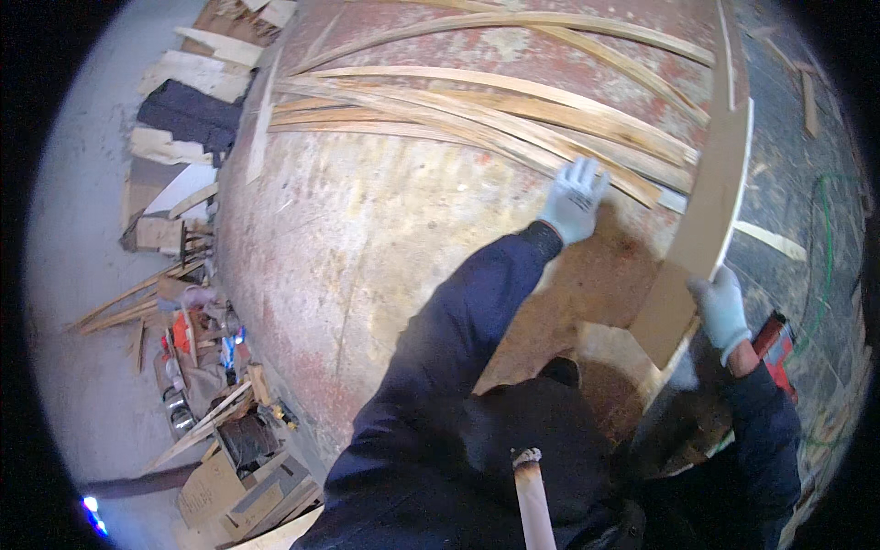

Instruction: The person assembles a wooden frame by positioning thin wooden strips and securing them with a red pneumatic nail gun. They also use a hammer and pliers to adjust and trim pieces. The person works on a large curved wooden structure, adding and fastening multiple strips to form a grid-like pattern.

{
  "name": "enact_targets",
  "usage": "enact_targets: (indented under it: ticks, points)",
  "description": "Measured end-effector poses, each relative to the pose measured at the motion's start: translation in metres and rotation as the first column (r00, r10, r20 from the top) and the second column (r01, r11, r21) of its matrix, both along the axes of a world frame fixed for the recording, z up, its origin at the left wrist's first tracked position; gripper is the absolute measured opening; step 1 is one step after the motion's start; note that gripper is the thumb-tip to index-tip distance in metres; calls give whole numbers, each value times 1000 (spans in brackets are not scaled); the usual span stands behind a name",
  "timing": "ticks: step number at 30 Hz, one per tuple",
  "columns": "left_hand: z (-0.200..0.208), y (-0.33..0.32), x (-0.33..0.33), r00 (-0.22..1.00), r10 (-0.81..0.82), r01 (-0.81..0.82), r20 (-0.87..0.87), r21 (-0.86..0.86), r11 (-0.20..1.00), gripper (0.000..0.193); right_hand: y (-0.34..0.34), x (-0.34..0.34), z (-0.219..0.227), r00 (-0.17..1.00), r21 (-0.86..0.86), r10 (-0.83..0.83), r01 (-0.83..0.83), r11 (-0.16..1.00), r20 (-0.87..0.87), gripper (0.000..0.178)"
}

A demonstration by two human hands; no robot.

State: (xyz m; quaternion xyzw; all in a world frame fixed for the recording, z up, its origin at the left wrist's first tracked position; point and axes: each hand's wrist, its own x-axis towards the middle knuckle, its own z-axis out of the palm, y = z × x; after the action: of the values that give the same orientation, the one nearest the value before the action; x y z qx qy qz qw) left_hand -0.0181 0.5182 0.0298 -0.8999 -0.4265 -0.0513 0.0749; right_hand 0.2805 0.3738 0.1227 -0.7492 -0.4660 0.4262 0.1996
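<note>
My left hand (575,199), in a pale grey work glove with a dark cuff, reaches forward over the worktable. Its fingers are stretched out and touch the near edge of a bundle of thin wooden strips (477,105). On the right, my right hand (721,307), gloved alike, grips the outer edge of a long flat brown board (701,220). The thumb rests on the board's upper face; the other fingers are partly hidden at its edge. This board runs along the table's right side, close to the strips' right ends.
The worn, stained worktable (367,220) fills the middle. Offcuts (183,211), a dark cloth (190,115), tools and cardboard (209,495) lie along its left side. A red tool (779,357) and a green cord (828,247) are at right. A cigarette (533,504) juts in below.
</note>
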Motion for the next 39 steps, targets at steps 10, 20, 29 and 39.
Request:
enact_targets:
  ticks: [10, 20, 29, 39]
  points:
    - [-4, 6, -18, 987, 100, -101, 128, 3, 995, 45, 1, -15, 10, 998, 51, -56, 57, 997, -19, 28]
    - [-10, 11, -21, 982, 9, -23, 186, 70, 997, 22, -1, -14, 3, 980, 64, -57, 70, 995, -192, 27]
    - [11, 20, -32, 987, -128, 140, 101, -123, 983, 49, -58, -25, 19, 969, 51, 187, -197, 979, 161, 27]
    - [87, 44, 23, 910, -241, 303, 338, -146, 942, 54, -102, -41, 27, 980, 61, 172, -179, 982, 104, 46]
